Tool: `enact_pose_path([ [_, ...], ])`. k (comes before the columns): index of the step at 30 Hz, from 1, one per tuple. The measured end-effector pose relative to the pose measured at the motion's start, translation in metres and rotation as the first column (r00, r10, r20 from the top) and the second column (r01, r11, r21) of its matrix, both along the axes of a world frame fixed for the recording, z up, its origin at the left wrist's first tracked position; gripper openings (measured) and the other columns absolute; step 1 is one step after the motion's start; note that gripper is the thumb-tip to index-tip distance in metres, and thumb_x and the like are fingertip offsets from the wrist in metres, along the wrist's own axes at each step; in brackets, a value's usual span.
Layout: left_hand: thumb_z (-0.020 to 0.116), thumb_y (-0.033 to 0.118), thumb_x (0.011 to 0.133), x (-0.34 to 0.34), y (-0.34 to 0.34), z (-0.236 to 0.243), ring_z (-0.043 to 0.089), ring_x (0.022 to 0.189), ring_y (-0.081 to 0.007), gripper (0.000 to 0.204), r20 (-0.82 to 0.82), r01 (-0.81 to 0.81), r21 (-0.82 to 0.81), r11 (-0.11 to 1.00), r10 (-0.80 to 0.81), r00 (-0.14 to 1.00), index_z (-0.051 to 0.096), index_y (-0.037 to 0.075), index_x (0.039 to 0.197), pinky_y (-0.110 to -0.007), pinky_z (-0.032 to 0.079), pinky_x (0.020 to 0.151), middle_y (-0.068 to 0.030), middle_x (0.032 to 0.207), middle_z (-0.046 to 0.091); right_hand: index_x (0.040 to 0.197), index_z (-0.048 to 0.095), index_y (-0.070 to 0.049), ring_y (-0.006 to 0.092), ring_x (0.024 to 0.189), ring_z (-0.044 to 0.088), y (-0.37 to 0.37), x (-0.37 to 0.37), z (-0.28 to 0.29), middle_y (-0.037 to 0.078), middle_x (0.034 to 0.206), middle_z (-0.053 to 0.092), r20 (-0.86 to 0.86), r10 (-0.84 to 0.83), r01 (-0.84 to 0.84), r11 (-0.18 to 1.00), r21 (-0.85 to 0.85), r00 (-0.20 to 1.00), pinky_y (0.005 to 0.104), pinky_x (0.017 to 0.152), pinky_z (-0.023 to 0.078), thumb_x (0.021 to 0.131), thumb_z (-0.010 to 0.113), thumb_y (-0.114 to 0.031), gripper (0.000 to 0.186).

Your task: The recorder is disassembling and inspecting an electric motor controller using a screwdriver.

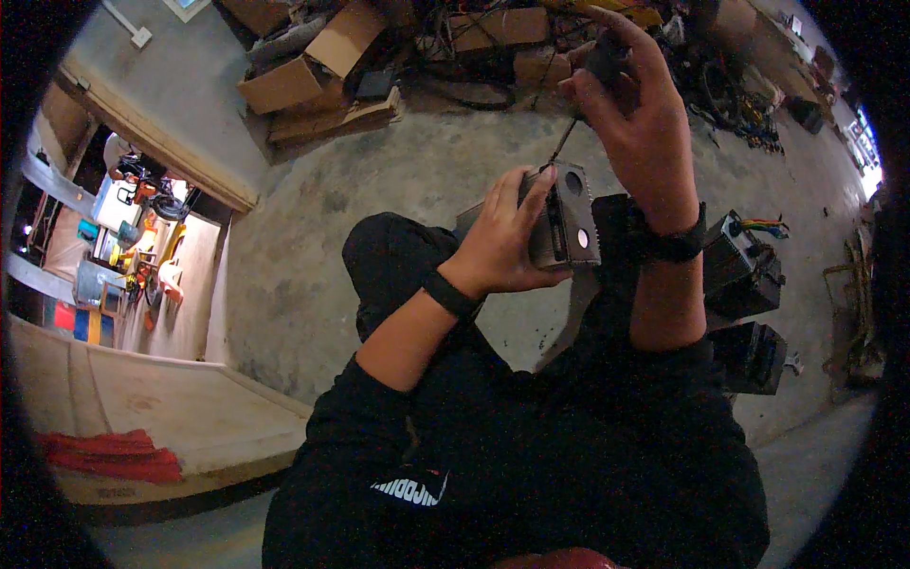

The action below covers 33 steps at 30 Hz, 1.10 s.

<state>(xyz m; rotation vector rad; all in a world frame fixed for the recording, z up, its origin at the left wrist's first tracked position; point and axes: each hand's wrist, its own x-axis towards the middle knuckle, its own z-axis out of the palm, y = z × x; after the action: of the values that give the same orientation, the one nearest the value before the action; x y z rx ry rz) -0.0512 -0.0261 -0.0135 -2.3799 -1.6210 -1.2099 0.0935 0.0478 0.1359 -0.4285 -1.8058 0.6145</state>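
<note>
My left hand is wrapped round a grey metal box with finned edges and two round holes in its end face, held up above my lap. A screwdriver slants down to the top corner of that box, its tip beside my left fingertips. My right hand grips the dark handle of the screwdriver, with the index finger raised along its top. Whether the tip sits in a screw cannot be made out.
On the floor at right stand a finned metal box with coloured wires and a black box. Cardboard boxes and tangled cables lie at the back. A red cloth rests on a ledge at left, near a doorway.
</note>
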Motion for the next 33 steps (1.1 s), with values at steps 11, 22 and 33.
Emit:
enact_pose_path([
  [11,0.09,0.041,0.053,-0.001,0.003,-0.003,0.041,0.123,-0.0501,0.121,0.01,0.026,0.053,0.998,-0.027,1.0,0.025,0.008,0.15,-0.054,0.036,0.104,-0.0303,0.135,0.037,0.138,0.04,0.001,0.0194,0.096,0.063,0.023,0.007,-0.012,0.013,0.109,0.06,-0.049,0.067,-0.07,0.995,-0.077,0.997,0.0332,0.088,0.05,0.087,0.057,-0.004,0.054],
  [22,0.09,0.04,0.052,-0.001,0.001,-0.002,0.043,0.121,-0.0496,0.121,0.002,0.005,0.058,0.998,-0.005,1.0,0.027,0.005,0.149,-0.054,0.037,0.103,-0.0309,0.132,0.039,0.142,0.036,-0.002,0.0176,0.095,0.061,0.019,0.006,-0.009,0.011,0.114,0.056,-0.154,0.131,-0.149,0.983,-0.11,0.979,0.0326,0.082,0.052,0.09,0.052,-0.003,0.054],
  [33,0.091,0.043,0.055,-0.009,0.0,-0.012,0.049,0.118,-0.049,0.127,0.097,-0.182,0.035,0.983,0.178,0.979,0.018,0.004,0.152,-0.05,0.043,0.1,-0.0304,0.134,0.041,0.125,0.054,0.002,0.0154,0.1,0.061,0.064,0.033,-0.018,0.01,0.112,0.064,-0.344,-0.12,0.143,0.989,0.043,0.931,0.0302,0.087,0.051,0.091,0.067,-0.016,0.04],
])
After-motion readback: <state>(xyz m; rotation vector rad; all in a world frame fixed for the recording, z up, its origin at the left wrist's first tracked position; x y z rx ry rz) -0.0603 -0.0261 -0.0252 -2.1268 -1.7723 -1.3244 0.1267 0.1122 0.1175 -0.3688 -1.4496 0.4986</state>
